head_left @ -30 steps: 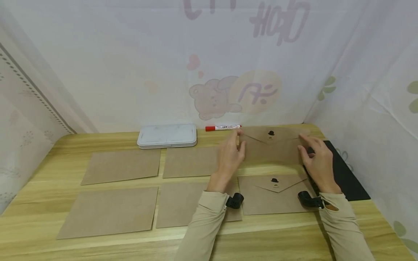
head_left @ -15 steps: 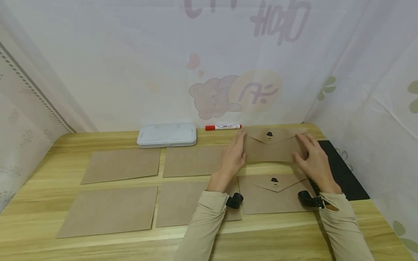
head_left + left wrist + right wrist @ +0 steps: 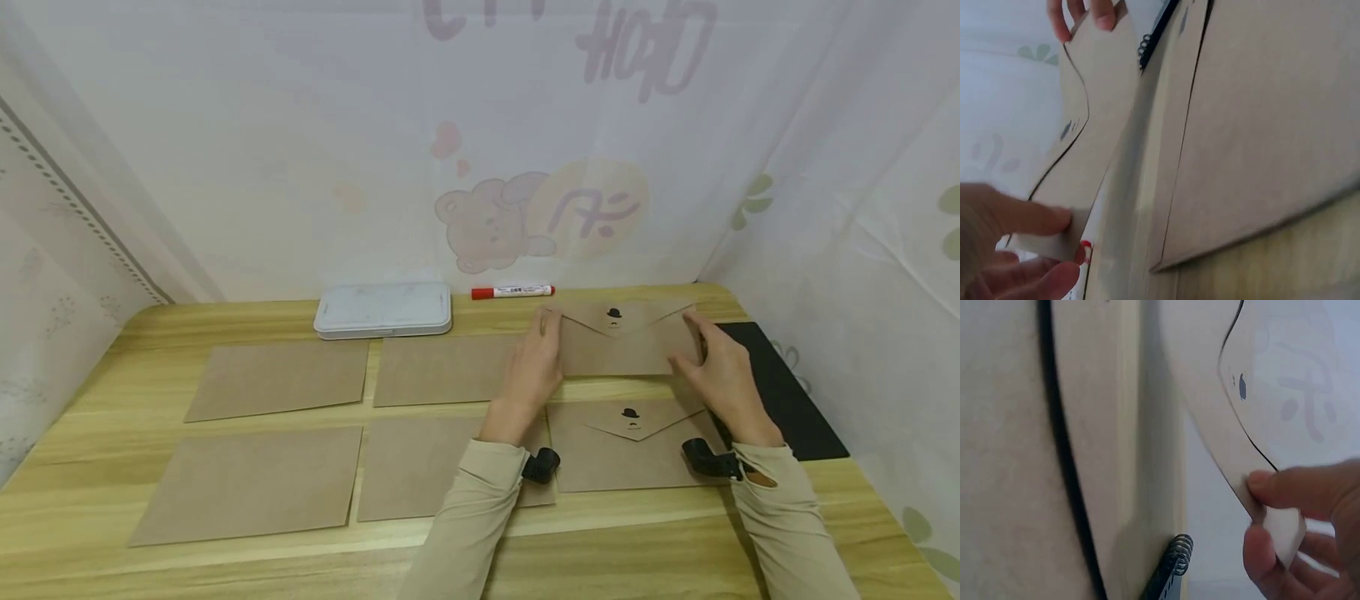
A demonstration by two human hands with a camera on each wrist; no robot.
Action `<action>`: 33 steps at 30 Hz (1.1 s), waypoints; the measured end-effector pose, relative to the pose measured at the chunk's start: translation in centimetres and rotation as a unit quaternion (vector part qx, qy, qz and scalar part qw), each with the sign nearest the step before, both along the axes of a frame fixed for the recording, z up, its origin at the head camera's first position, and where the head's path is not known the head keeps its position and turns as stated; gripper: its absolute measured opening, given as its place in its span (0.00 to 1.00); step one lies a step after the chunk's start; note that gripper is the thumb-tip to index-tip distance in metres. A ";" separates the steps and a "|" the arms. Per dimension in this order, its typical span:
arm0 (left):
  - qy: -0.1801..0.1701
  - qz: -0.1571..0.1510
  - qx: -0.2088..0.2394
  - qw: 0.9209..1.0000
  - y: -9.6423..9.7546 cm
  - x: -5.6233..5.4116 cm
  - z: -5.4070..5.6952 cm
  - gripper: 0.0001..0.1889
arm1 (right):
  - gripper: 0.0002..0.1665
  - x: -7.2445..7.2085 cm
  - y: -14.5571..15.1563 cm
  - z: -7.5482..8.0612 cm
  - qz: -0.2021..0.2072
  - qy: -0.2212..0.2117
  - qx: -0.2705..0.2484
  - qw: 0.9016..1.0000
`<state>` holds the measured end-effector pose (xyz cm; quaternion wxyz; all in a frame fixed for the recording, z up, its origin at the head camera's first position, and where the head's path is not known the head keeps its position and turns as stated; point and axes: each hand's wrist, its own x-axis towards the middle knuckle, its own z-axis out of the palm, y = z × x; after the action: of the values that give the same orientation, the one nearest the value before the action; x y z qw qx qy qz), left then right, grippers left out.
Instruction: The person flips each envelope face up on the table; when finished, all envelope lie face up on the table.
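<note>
Now shifted slightly left: envelope (image 3: 617, 353) (hat-printed), pinched by left hand (image 3: 529, 375), right hand (image 3: 726, 373).

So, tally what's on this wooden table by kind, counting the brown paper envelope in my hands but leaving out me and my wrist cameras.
Brown paper envelopes, flap side showing: 2
Plain brown paper rectangles, likely envelopes face down: 4
White rectangular case: 1
Red-and-white marker: 1
Black spiral-bound notebook: 1
Total: 9
</note>
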<state>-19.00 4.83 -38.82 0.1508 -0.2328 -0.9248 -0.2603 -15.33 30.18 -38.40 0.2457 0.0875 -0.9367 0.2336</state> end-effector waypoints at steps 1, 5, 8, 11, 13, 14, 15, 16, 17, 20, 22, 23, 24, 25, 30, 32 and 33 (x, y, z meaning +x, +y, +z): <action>0.002 0.014 0.008 1.000 0.1 0.1 0.0 0.28 | 0.36 0.0 -0.1 0.0 -0.009 0.007 0.000 1.000; -0.003 0.045 0.036 0.998 0.5 0.4 -0.2 0.20 | 0.33 0.0 -0.3 -0.2 -0.029 0.018 0.002 0.999; -0.016 0.053 0.023 0.998 0.6 0.5 -0.2 0.15 | 0.29 0.0 -0.5 -0.4 -0.025 0.008 0.001 1.000; -0.040 0.059 -0.011 0.997 0.7 0.6 -0.1 0.10 | 0.26 0.1 -0.8 -0.6 -0.018 -0.006 0.004 1.000; -0.056 0.060 -0.029 0.996 0.7 0.7 -0.1 0.08 | 0.25 0.1 -0.9 -0.8 -0.015 -0.011 0.016 1.000; -0.062 0.060 -0.035 0.996 0.8 0.7 -0.1 0.08 | 0.25 0.1 -0.9 -0.9 -0.016 -0.012 0.026 0.999; -0.067 0.060 -0.040 0.995 0.8 0.7 -0.2 0.08 | 0.25 0.1 -0.9 -0.9 -0.015 -0.012 0.033 0.999; -0.070 0.059 -0.044 0.995 0.8 0.6 -0.2 0.09 | 0.26 0.2 -0.9 -1.0 -0.014 -0.017 0.042 0.999; -0.073 0.058 -0.047 0.995 0.8 0.6 -0.2 0.10 | 0.27 0.2 -0.9 -1.0 -0.013 -0.027 0.053 0.998; -0.084 0.051 -0.050 0.994 0.7 0.5 -0.4 0.12 | 0.34 0.4 -0.6 -1.1 -0.004 -0.072 0.077 0.994; -0.095 0.048 -0.048 0.993 0.6 0.5 -0.5 0.13 | 0.39 0.6 -0.5 -1.0 0.000 -0.113 0.087 0.990; -0.100 0.046 -0.046 0.993 0.6 0.5 -0.5 0.14 | 0.41 0.6 -0.4 -1.1 0.002 -0.126 0.092 0.988; -0.105 0.045 -0.043 0.993 0.5 0.4 -0.6 0.14 | 0.43 0.6 -0.4 -1.1 0.002 -0.136 0.095 0.986; -0.109 0.044 -0.039 0.992 0.5 0.4 -0.6 0.14 | 0.44 0.6 -0.4 -1.1 0.000 -0.143 0.096 0.985; -0.119 0.039 -0.029 0.992 0.2 0.3 -0.8 0.12 | 0.42 0.5 -0.5 -1.5 -0.006 -0.144 0.095 0.985; -0.116 0.038 -0.029 0.992 0.2 0.2 -0.9 0.13 | 0.41 0.5 -0.6 -1.6 -0.007 -0.141 0.095 0.985; -0.113 0.038 -0.031 0.992 0.2 0.2 -0.9 0.13 | 0.40 0.5 -0.6 -1.6 -0.007 -0.140 0.097 0.985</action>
<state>-18.79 5.04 -39.72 0.0476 -0.1709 -0.9517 -0.2505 -14.86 29.61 -40.03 0.1045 0.0706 -0.9807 0.1495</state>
